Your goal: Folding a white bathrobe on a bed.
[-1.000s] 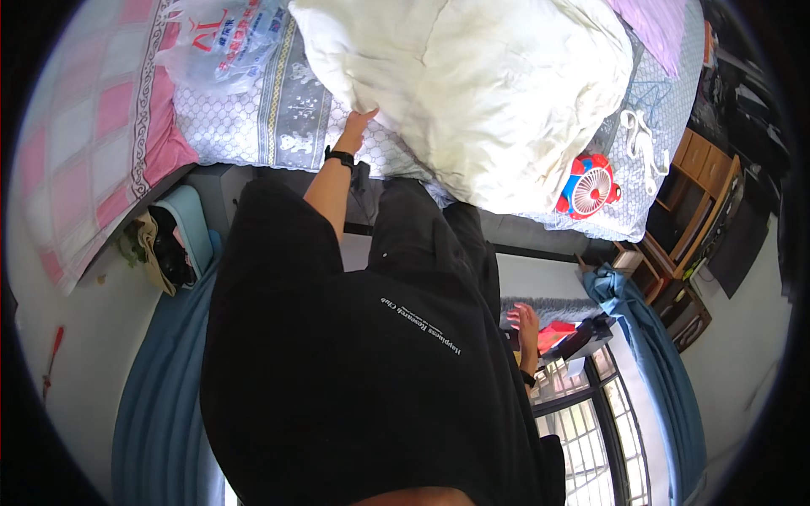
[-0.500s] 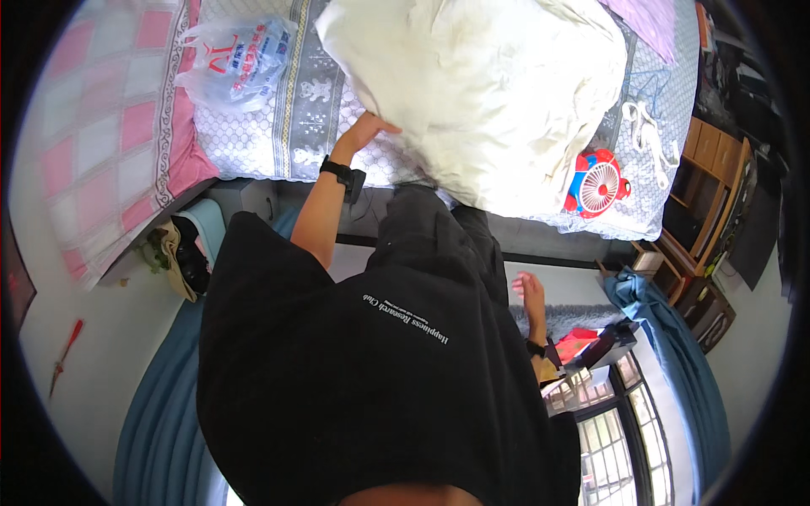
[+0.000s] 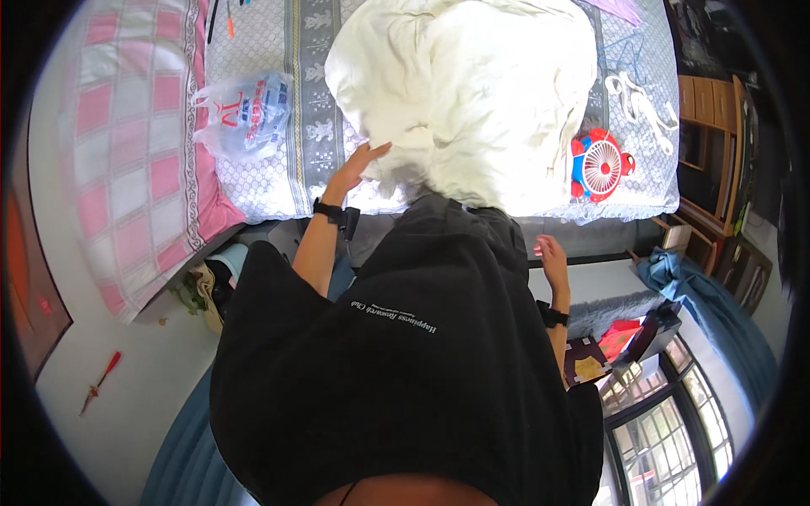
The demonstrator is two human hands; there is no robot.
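Note:
A rumpled cream cloth (image 3: 472, 93) lies spread over the grey-and-white patterned bed sheet (image 3: 261, 190). At its near left edge is my left hand (image 3: 359, 167), its fingers stretched out and touching the cloth's border. I see no fold clearly gripped between them. My right hand (image 3: 553, 260) hangs beside my body on the right, below the bed's edge. Its fingers are loosely bent and apart, with nothing in them. Close to the cloth's right side sits a small red and blue fan (image 3: 602, 167) with white blades.
A clear plastic bag (image 3: 246, 118) lies on the bed's left part, beside a pink checked cloth (image 3: 139, 160). White straps (image 3: 634, 105) lie beyond the fan. Wooden shelves (image 3: 717, 160) stand at the right. Blue curtains (image 3: 709, 295) hang near a barred window (image 3: 662, 438).
My view has shifted, showing more of the bed's far left. My left hand stays by the cloth's near left edge. My right hand still hangs empty, a little higher in view.

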